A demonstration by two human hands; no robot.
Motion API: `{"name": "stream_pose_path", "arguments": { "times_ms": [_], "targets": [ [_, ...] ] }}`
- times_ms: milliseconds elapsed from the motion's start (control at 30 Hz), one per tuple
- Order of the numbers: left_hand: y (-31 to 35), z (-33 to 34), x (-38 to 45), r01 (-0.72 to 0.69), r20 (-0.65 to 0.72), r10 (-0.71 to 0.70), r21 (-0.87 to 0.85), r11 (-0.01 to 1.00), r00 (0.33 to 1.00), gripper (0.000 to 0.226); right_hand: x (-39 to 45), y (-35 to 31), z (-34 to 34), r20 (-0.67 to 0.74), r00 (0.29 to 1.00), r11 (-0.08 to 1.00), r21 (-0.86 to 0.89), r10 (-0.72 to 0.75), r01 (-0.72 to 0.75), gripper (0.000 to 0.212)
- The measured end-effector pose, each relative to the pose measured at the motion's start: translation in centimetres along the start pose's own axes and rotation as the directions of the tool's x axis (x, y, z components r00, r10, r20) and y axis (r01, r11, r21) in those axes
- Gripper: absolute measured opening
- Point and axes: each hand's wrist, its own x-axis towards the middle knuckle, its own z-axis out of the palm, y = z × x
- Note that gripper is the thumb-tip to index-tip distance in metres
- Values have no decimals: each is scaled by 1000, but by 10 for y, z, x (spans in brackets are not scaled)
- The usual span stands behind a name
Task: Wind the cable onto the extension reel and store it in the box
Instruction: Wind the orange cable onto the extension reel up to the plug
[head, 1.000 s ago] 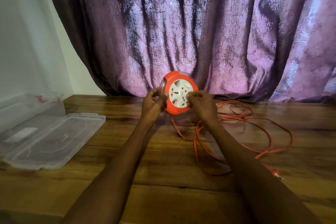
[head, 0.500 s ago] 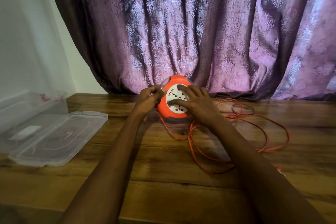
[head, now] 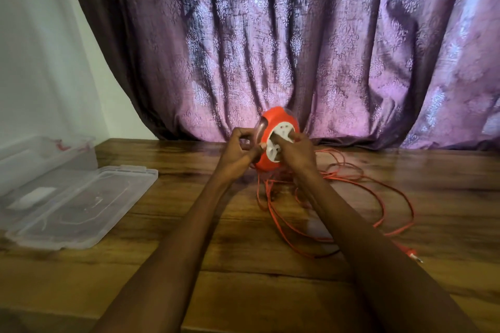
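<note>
An orange extension reel [head: 276,119] with a white socket face is held upright above the wooden table [head: 189,238], just in front of the curtain. My left hand [head: 238,154] grips its clear left rim. My right hand [head: 297,151] presses on the socket face from the right. The orange cable [head: 378,186] hangs from the reel and lies in loose loops on the table to the right. Its plug [head: 412,254] rests at the far right. The clear plastic box [head: 48,154] stands at the left edge.
The box's clear lid [head: 81,205] lies flat on the table in front of the box. A purple patterned curtain [head: 297,48] hangs along the back. A white wall [head: 35,62] is at the left.
The reel has turned and tilted in my hands, its socket face now angled to the right. My right hand shifted on the face. The cable loops moved slightly.
</note>
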Motion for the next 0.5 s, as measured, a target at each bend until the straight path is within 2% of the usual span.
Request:
{"name": "stream_pose_path", "arguments": {
  "times_ms": [33, 67, 133, 233, 333, 400, 467, 500],
  "targets": [
    [-2, 3, -1, -8, 18, 8, 19, 1000, 1000, 32, 1, 1, 0, 27, 994, 982, 159, 102, -105, 45],
    [-3, 5, -2, -4, 29, 3, 21, 1000, 1000, 32, 3, 2, 0, 48, 985, 955, 241, 165, -172, 37],
    [-5, 6, 0, 13, 33, -14, 10, 1000, 999, 32, 4, 8, 1, 64, 976, 926, 308, 210, -219, 32],
    [-9, 0, 5, 25, 29, -26, 38, 999, 999, 32, 1, 8, 0, 101, 980, 929, 316, 170, -193, 35],
    [-11, -6, 8, 53, -42, -54, -20, 998, 998, 28, 0, 7, 1, 169, 985, 950, 300, 39, -88, 43],
    [-11, -9, 8, 73, -106, -83, -99, 992, 991, 16, 0, 12, 5, 120, 991, 981, 189, -66, 43, 49],
    [-10, -11, 8, 111, -156, -144, -206, 972, 977, 8, -6, 20, 8, 48, 972, 966, -110, -231, 235, 44],
    [-10, -13, 8, 125, -180, -175, -258, 958, 968, 10, -12, 23, 10, 74, 947, 921, -223, -311, 320, 39]
  ]
}}
